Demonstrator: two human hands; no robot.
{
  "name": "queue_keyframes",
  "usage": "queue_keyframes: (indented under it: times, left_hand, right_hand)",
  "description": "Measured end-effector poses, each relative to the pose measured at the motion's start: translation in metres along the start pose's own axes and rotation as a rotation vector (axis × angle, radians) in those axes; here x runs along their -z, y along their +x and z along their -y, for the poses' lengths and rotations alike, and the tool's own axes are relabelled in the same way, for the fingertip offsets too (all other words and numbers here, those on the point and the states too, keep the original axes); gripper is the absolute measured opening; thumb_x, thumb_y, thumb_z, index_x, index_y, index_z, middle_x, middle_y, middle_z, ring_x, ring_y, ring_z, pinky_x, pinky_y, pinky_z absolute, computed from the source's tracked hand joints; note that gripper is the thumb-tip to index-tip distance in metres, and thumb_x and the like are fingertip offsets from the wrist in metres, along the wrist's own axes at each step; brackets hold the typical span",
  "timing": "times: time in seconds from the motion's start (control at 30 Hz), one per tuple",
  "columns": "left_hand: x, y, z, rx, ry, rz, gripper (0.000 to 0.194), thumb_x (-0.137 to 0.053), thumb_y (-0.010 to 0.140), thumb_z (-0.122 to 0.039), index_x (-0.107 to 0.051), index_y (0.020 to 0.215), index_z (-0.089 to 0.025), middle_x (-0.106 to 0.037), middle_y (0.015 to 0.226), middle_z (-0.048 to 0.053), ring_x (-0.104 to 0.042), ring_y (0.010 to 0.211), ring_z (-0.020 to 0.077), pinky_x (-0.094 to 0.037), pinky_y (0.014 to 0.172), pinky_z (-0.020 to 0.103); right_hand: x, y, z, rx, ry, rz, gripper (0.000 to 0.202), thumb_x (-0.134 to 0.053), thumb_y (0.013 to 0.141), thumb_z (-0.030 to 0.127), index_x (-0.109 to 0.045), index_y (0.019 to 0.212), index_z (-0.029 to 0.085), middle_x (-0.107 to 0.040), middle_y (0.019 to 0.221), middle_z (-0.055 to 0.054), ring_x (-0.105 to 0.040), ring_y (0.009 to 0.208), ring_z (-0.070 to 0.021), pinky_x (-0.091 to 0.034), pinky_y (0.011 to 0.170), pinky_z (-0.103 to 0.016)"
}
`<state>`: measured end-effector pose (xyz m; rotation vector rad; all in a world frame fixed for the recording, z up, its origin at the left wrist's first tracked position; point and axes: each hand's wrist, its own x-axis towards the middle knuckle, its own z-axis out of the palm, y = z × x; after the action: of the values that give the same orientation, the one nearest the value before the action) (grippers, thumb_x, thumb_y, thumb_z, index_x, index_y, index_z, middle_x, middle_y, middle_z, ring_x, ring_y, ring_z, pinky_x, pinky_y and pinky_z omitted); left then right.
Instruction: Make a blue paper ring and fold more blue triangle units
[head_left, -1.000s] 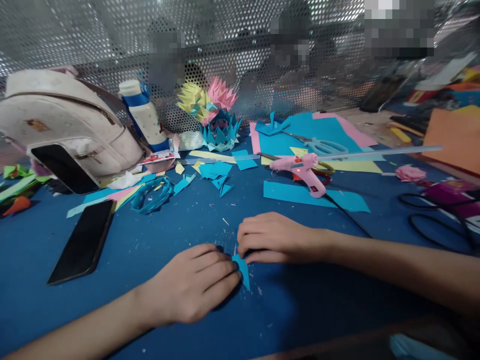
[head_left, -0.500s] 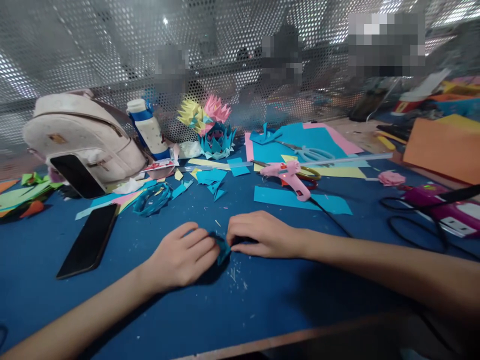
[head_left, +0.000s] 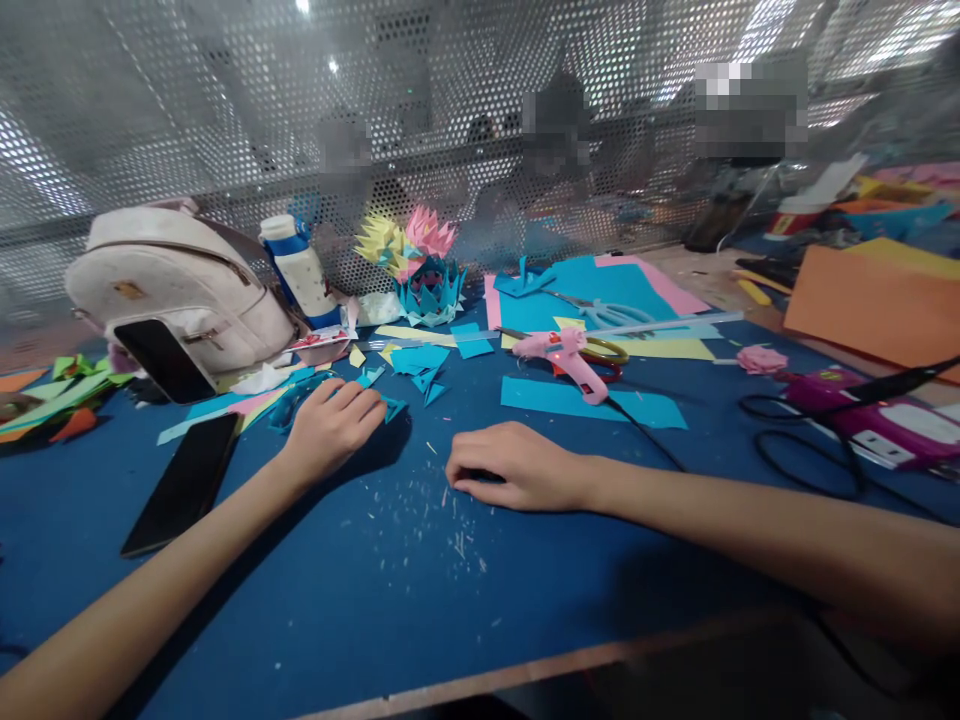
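My left hand (head_left: 334,425) is closed on a folded blue paper piece (head_left: 394,408), whose tip sticks out past the fingers. It hovers beside a blue ring-like coil (head_left: 285,405), partly hidden behind the hand. My right hand (head_left: 510,465) rests on the blue table with its fingers curled in; nothing shows between them. Beyond it lie a blue paper strip (head_left: 592,402) and a pink glue gun (head_left: 566,360). Small blue folded pieces (head_left: 421,368) lie between the hands, farther back.
At the back left are a white backpack (head_left: 180,280), a bottle (head_left: 300,270) and two phones (head_left: 184,480). Paper flowers (head_left: 427,285) stand at the back middle. Scissors (head_left: 615,313) lie on blue sheets. A purple device (head_left: 870,415) with black cables is at right.
My left hand has moved away from my right hand, up and to the left, carrying the blue piece. My right hand has let go of that piece and stays about where it was.
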<state>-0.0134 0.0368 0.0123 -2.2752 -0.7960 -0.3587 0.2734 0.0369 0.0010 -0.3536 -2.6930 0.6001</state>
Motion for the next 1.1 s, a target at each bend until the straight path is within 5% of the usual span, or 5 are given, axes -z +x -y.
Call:
queue_keyframes:
  times: [0.33,0.7,1.1]
  left_hand:
    - [-0.009,-0.010,-0.006,0.007,-0.121,0.065,0.028,-0.043,0.102,-0.014,-0.070,0.108,-0.018,-0.074,0.098,0.008,-0.064,0.086,0.0213,-0.044,0.077,0.035]
    - [-0.020,-0.034,0.034,0.375,-0.056,0.109,0.028,-0.059,0.100,-0.035,-0.061,0.118,-0.015,-0.065,0.113,0.008,-0.065,0.101,0.0219,-0.052,0.093,0.045]
    - [-0.030,-0.029,0.028,0.438,-0.087,0.201,0.030,-0.061,0.099,-0.032,-0.060,0.123,-0.015,-0.062,0.122,0.009,-0.063,0.108,0.0238,-0.053,0.094,0.046]
  right_hand:
    - [0.000,0.005,0.001,-0.031,-0.012,0.065,0.010,-0.056,0.095,0.024,-0.058,0.087,0.018,-0.056,0.073,0.003,-0.046,0.064,-0.0105,-0.034,0.065,-0.024]
    - [0.000,0.005,0.002,-0.029,-0.027,0.076,0.010,-0.054,0.095,0.023,-0.057,0.088,0.018,-0.056,0.073,0.004,-0.046,0.063,-0.0100,-0.034,0.066,-0.024]
    - [-0.002,0.006,0.003,-0.029,-0.035,0.060,0.008,-0.057,0.094,0.022,-0.056,0.087,0.018,-0.056,0.073,0.004,-0.044,0.063,-0.0096,-0.032,0.065,-0.024]
